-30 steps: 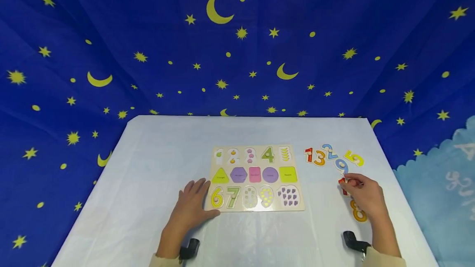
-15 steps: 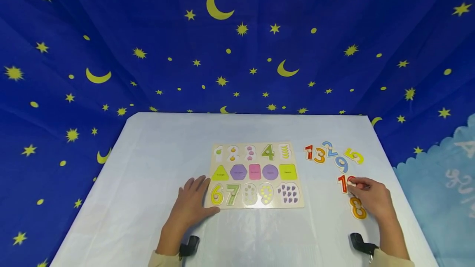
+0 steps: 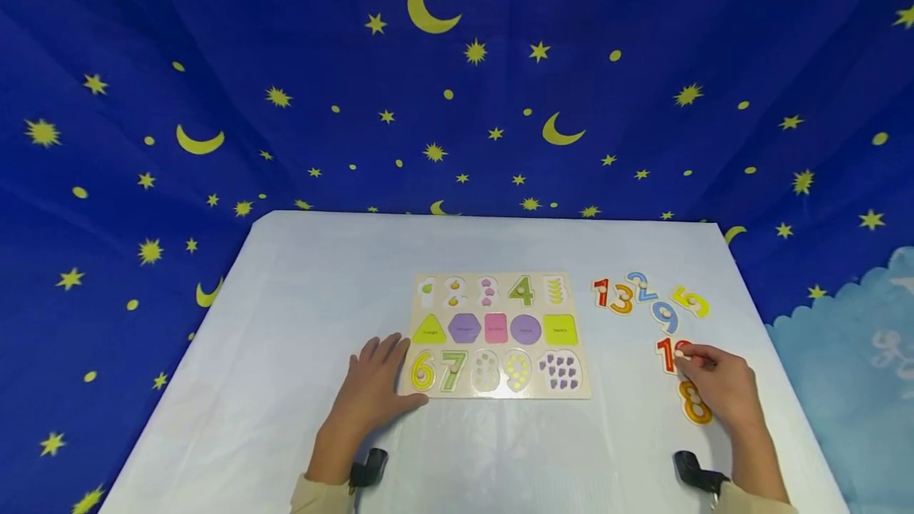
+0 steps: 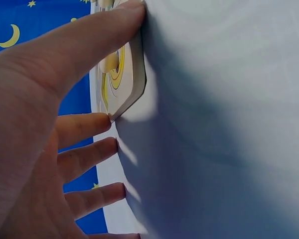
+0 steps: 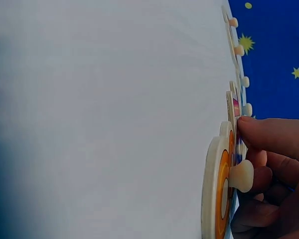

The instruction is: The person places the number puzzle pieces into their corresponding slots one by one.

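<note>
A wooden number puzzle board (image 3: 474, 346) lies mid-table, with the 4, 6 and 7 pieces seated in it. My left hand (image 3: 371, 383) rests at its lower left corner, fingers spread. In the left wrist view, the thumb (image 4: 104, 32) touches the board's front edge beside the yellow 6 piece (image 4: 114, 77). To the right of the board, my right hand (image 3: 723, 387) pinches the knob of the red number 10 piece (image 3: 666, 355), covering part of its zero. Just below it lies the orange 8 piece (image 3: 696, 404), its knob (image 5: 243, 176) close to my fingers.
Beyond my right hand lie more knobbed pieces: red 1 (image 3: 601, 293), orange 3 (image 3: 622, 299), blue 2 (image 3: 641, 287), blue 9 (image 3: 665, 316) and yellow 5 (image 3: 690, 301). A white cloth covers the table (image 3: 321, 276). Behind it hangs a blue star-patterned curtain (image 3: 321, 38).
My right hand has shifted slightly right across the 10 piece, uncovering its red 1, with fingers now at its knob. My left hand stays at the board's corner. The head view has tilted a little.
</note>
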A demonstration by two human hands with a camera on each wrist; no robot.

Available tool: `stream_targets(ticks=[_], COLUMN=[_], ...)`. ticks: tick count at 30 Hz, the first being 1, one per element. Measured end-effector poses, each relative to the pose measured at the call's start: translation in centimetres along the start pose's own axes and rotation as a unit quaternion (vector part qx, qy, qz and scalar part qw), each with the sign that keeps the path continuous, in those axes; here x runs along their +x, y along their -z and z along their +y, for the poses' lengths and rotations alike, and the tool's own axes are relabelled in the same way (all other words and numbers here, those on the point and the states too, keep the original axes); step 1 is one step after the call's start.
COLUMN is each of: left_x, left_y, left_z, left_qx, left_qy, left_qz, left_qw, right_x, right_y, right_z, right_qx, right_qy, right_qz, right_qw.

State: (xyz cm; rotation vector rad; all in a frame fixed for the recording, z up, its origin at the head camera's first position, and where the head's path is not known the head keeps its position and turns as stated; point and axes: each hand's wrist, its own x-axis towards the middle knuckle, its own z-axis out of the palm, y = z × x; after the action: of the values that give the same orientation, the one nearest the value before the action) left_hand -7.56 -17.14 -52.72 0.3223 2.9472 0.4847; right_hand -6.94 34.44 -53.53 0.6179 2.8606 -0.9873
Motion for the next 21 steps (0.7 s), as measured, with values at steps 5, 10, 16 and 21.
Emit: stream_targets(ticks=[5,10,16,21], left_x=[0.1,0.1,0.0,0.1], left_y=[0.1,0.2,0.2,0.3], left_z=[0.1,0.2,0.1,0.3], left_qx=[-0.003,-0.002,0.0,-0.002], left_qy=[0.0,0.003,0.01,0.011], left_qz=[-0.006,-0.009,-0.015,-0.013], left_qw=[1.0,1.0,0.9998,0.9998], right_x=[-0.2,-0.3,-0.1,-0.2], right_y=[0.3,0.2,-0.1,-0.6], right_z=[-0.3,-0.6,-1.4,-2.1], right_qx=[0.002,0.003,0.007,0.021], right_qy=[-0.002,0.008,0.022,0.016], right_qz=[0.007,-0.005,-0.005,-0.023], right_qw=[1.0,1.0,0.9997,0.9994])
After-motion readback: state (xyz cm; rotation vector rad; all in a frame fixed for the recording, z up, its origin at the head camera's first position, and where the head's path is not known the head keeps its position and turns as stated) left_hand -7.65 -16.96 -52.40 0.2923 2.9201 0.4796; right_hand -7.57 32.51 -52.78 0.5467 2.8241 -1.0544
